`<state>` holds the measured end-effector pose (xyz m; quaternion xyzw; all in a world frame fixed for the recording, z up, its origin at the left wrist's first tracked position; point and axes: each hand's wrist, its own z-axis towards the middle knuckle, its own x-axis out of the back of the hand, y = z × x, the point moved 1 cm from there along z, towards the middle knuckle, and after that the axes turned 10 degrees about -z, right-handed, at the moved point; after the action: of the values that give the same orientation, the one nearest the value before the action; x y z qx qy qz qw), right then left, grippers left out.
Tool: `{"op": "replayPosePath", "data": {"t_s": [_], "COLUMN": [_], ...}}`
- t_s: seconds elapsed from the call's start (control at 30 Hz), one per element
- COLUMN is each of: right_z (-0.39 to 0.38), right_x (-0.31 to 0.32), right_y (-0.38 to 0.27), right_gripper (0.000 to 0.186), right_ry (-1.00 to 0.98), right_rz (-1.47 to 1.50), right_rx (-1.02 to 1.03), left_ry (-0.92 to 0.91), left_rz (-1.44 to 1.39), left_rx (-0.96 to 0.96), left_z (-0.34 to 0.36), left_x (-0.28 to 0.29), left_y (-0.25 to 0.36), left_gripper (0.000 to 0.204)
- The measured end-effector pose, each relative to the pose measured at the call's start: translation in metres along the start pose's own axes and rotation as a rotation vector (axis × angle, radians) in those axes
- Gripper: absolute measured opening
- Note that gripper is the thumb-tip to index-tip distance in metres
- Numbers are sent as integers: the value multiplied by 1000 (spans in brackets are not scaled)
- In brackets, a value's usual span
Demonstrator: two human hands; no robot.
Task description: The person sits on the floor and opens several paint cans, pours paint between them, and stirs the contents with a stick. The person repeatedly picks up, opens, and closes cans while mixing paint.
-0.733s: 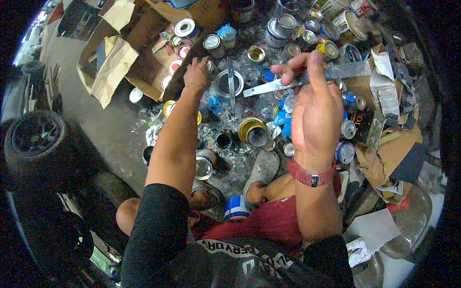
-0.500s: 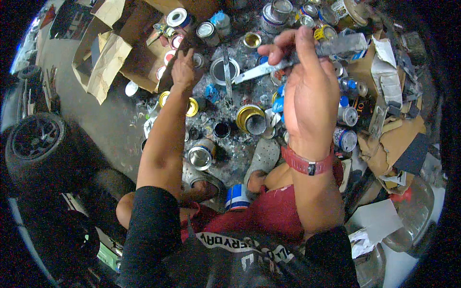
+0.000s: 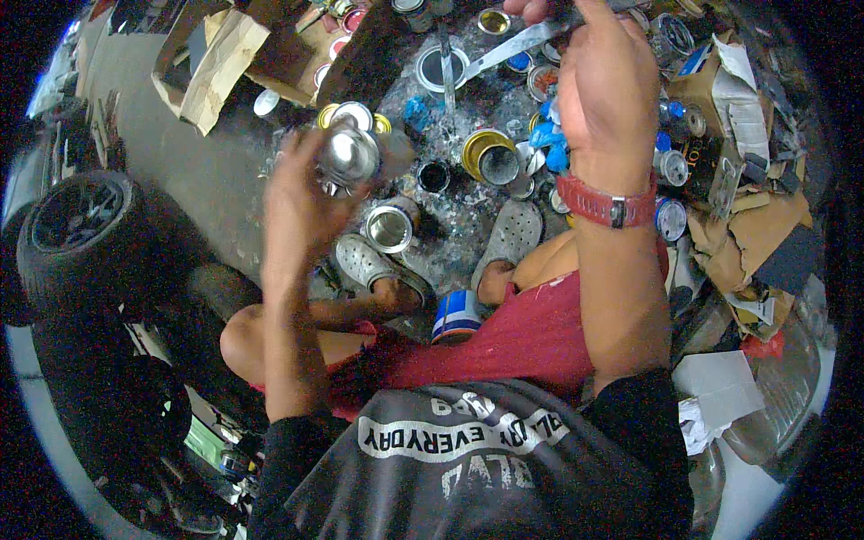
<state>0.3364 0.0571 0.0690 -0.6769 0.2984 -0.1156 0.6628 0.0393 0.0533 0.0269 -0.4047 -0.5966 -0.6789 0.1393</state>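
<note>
My left hand [image 3: 301, 193], smeared by motion, is curled round a shiny silver can [image 3: 349, 155] on the near side of some yellow-rimmed tins. My right hand [image 3: 616, 90] is raised at the upper right, partly cut off by the top edge. It grips a long flat pale spatula-like tool [image 3: 515, 49]. The tool's tip points left, toward an open can of dark paint [image 3: 438, 83] with a flat metal strip [image 3: 447, 58] lying across it. Below that stand a gold-lined can [image 3: 472, 155], a small black-filled can [image 3: 433, 177] and an open silver can [image 3: 390, 229].
A blue-and-white can [image 3: 456, 315] stands between my legs. Cardboard boxes [image 3: 225, 76] lie at the far left and torn cardboard [image 3: 765, 220] at the right. Blue crumpled plastic [image 3: 549, 139] is near my right wrist. A car wheel [image 3: 76, 216] is at the left.
My left hand has drawn back toward me from the box edge, and the silver can now shows at it. My right hand still holds the tool. The whole view has shifted nearer my body.
</note>
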Motion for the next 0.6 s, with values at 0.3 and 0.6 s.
{"op": "replayPosePath", "data": {"t_s": [0.3,0.6], "right_z": [-27,-19], "right_x": [1,8], "right_y": [-2,32], "right_gripper": [35,45], "right_ry": [-2,-230], "right_rz": [-103,-290], "right_rx": [0,68], "left_ry": [-376,-446], "left_rz": [162,334], "left_rx": [-19,-70], "left_z": [-117,-129], "left_x": [-193,-241], "left_y": [-66,-104], "left_gripper": [70,69]}}
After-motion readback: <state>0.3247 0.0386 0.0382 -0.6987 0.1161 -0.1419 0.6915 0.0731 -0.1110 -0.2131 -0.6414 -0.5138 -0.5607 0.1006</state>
